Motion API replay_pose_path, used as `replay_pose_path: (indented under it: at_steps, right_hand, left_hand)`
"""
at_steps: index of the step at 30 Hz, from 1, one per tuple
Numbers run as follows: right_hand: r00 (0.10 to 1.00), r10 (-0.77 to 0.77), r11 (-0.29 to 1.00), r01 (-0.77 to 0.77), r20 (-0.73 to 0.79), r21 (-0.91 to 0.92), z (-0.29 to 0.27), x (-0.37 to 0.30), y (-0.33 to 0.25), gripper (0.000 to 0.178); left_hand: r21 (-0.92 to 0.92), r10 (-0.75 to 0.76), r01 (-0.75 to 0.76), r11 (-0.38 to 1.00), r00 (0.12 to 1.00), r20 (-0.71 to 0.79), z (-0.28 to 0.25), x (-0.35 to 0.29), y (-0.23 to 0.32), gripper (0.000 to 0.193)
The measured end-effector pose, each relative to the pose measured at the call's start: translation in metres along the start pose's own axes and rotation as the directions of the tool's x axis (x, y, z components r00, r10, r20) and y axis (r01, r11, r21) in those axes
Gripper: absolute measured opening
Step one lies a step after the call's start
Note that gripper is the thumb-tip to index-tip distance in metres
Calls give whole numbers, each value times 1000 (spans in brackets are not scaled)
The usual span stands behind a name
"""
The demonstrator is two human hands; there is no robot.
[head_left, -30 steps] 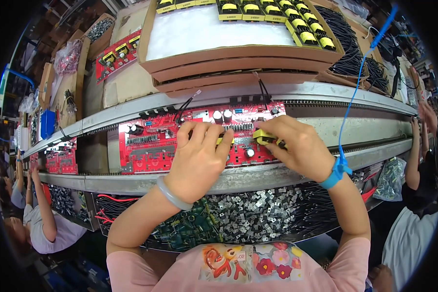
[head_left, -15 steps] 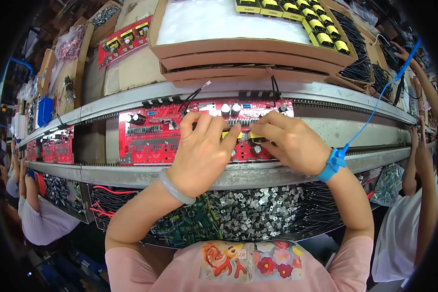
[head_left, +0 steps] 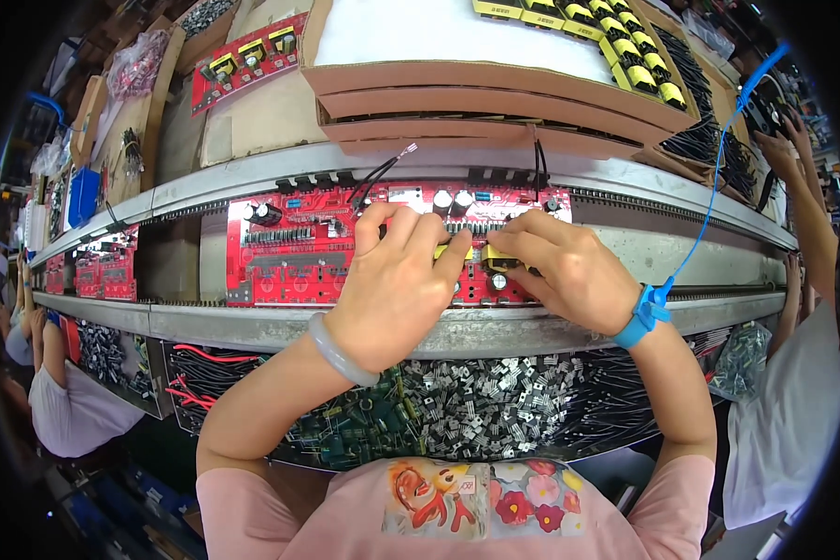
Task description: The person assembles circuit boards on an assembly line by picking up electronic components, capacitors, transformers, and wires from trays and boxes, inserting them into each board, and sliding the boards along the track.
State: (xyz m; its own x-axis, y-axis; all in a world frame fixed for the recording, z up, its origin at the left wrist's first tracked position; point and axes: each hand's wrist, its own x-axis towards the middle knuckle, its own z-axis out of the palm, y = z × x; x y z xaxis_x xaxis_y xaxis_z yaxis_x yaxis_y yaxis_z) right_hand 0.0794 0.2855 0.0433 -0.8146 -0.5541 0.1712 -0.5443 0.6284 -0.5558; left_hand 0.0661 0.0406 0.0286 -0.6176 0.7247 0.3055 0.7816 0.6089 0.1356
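A long red circuit board lies in a metal rail track, carrying round capacitors and black heat sinks. My left hand reaches over its middle, with thumb and bent fingers closed on a yellow transformer, mostly covered by the hand. Just to the right, my right hand has its fingers curled around a second yellow transformer on the same board. The fingertips hide parts of both. Black wires stand up from the board's far edge.
Bins of loose components and black wires lie below the near rail. Beyond the far rail stands a cardboard box with yellow transformers. A blue cord runs from my right wrist strap. People work at both sides.
The view has shifted slightly. Both hands remain at the transformers, and a little more of the right yellow transformer shows beside my fingers.
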Motion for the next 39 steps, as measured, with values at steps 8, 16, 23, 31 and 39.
replay_pose_path:
  at_steps: [8, 16, 23, 31, 39]
  right_hand:
    - [1000, -9, 996, 12, 29, -90, 1, 3, -3, 36]
    - [997, -77, 982, 71, -30, -175, 10, -1, -5, 28]
    - [999, -3, 973, -5, -33, -231, 12, 4, -11, 25]
    - [993, -87, 983, 98, 76, -153, 15, 3, 13, 29]
    - [991, -27, 987, 47, 135, -151, -1, 13, 5, 20]
  left_hand:
    - [5, 2, -2, 1000, 1000, -2, 3, -1, 0, 42]
    - [1, 4, -4, 1000, 1000, -10, 3, -2, 1, 42]
    - [7, -7, 7, 1000, 1000, -15, 7, 0, -4, 42]
    - [-48, 24, -26, 999, 999, -47, 10, 2, -2, 36]
    - [-80, 52, -57, 995, 997, -57, 0, 4, 0, 37]
